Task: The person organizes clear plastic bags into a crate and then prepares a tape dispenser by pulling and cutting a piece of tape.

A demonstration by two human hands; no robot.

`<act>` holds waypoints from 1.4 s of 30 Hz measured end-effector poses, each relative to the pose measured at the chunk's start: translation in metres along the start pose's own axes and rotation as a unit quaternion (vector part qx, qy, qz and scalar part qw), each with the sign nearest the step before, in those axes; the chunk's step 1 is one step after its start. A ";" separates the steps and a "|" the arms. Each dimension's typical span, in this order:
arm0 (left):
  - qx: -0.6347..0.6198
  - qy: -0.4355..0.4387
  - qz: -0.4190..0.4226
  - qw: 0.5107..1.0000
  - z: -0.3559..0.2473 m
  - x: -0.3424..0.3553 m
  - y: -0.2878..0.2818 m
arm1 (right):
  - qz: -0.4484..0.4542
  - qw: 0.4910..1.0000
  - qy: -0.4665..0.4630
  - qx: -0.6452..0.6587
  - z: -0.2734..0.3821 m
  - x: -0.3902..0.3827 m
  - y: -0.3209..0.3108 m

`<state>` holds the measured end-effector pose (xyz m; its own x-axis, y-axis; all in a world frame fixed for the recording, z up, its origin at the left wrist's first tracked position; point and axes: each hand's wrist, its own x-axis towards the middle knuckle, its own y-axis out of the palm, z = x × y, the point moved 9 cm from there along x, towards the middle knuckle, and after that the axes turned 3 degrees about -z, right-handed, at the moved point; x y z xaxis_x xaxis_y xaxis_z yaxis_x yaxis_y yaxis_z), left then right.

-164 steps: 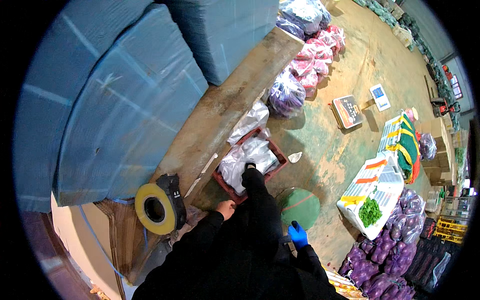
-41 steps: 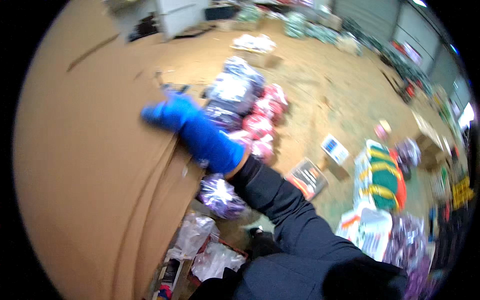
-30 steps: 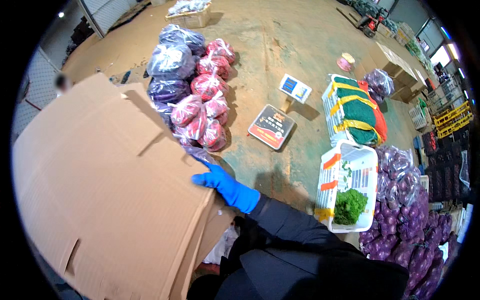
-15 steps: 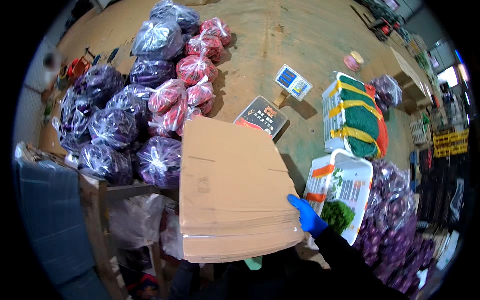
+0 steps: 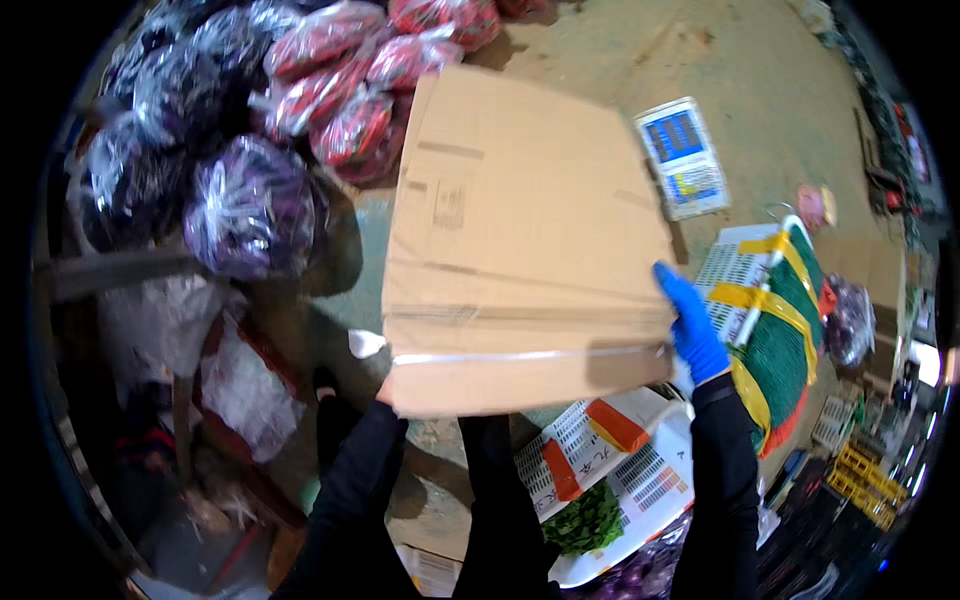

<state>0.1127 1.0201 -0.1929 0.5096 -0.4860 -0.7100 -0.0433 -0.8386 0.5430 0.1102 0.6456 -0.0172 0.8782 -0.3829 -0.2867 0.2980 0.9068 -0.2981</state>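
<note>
A flattened cardboard box is held up in front of me, tilted, with a strip of clear tape near its lower edge. My right hand, in a blue glove, is closed on its right edge, thumb on the face and other fingers behind. At the lower left corner, a small part of my left hand shows, gripping the box; its fingers are hidden behind the cardboard. Beyond the box's upper right stands the blue-and-white display of a weighing scale, its platform covered by the cardboard.
Clear bags of purple produce and red produce lie at the left. At my right are a white basket with leafy greens and a white crate under green netting. A wooden rail runs at the left.
The cardboard box has risen in the view, and my right hand has moved up and right with it. My view has shifted; both forearms and part of my left hand now show.
</note>
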 end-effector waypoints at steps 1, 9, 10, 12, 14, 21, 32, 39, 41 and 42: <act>0.001 0.003 0.000 1.000 0.008 0.020 0.004 | -0.027 0.978 0.121 0.170 -0.014 0.025 -0.003; -0.027 -0.104 0.005 0.994 0.081 0.113 0.026 | 0.028 0.987 0.160 0.012 -0.151 0.101 0.020; -0.043 -0.150 0.003 0.988 0.100 0.107 0.026 | -0.014 0.991 0.130 -0.027 -0.165 0.099 0.018; -0.093 -0.150 0.017 0.984 0.113 0.089 0.033 | -0.093 0.988 0.070 -0.104 -0.186 0.087 0.015; -0.134 -0.178 0.043 0.974 0.129 0.067 0.046 | -0.096 0.974 0.056 -0.198 -0.199 0.085 0.005; 0.682 -0.203 0.130 0.690 0.232 -0.090 -0.145 | -0.274 0.956 0.106 -0.020 -0.171 -0.007 0.029; 0.897 -0.133 0.195 0.375 0.292 -0.225 -0.310 | -0.032 0.821 0.482 0.303 -0.117 -0.227 0.357; 0.841 -0.125 0.338 0.404 0.327 -0.243 -0.311 | 0.034 0.897 0.417 0.141 -0.114 -0.217 0.372; 0.860 -0.149 0.294 0.389 0.323 -0.242 -0.318 | 0.059 0.904 0.407 0.116 -0.114 -0.214 0.380; 0.862 -0.155 0.275 0.396 0.315 -0.239 -0.322 | 0.079 0.902 0.409 0.115 -0.120 -0.218 0.382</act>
<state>-0.2659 1.3286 -0.3389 -0.1032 -0.4954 -0.8625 -0.7334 0.6237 -0.2705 -0.0121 1.0548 -0.1776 0.3746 -0.1634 -0.9127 0.3457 0.9380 -0.0261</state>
